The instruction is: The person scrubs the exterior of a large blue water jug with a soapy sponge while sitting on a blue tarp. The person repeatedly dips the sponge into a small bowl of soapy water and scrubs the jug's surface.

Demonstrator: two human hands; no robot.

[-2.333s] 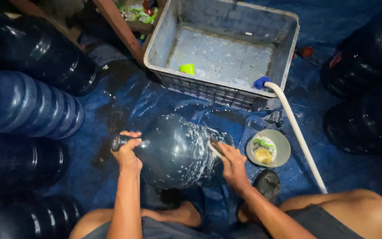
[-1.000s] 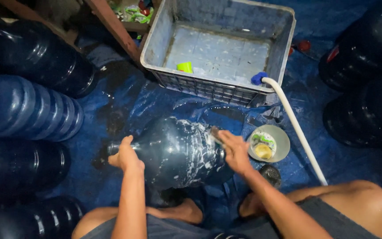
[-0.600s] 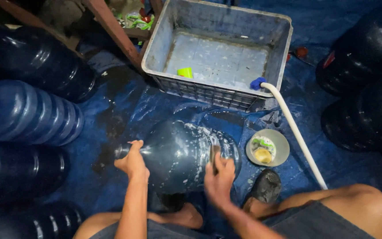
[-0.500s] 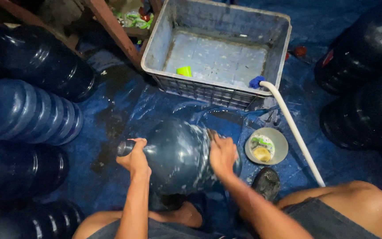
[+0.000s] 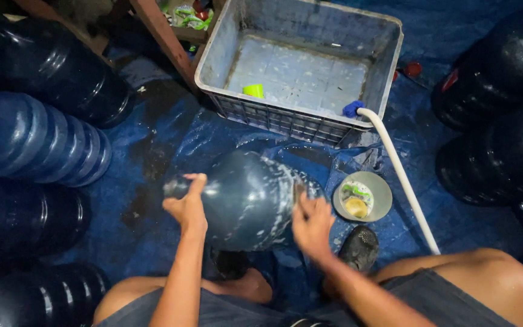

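A big dark-blue water jug (image 5: 246,200) lies on its side on the blue tarp in front of me, streaked with white soap foam. My left hand (image 5: 187,206) grips its neck at the left end. My right hand (image 5: 312,223) presses on the jug's foamy right side near its base; whatever it holds against the jug is hidden under the fingers. My knees frame the jug at the bottom of the view.
A grey plastic crate (image 5: 388,66) with water and a green cup (image 5: 253,91) stands behind the jug. A white hose (image 5: 398,172) runs from it. A small bowl (image 5: 382,191) with soap sits right. Several more jugs (image 5: 37,145) lie stacked left and right (image 5: 503,139).
My right hand has slid from the jug's upper right edge down across its side and back up slightly, rubbing it. The jug has turned a little under my left hand.
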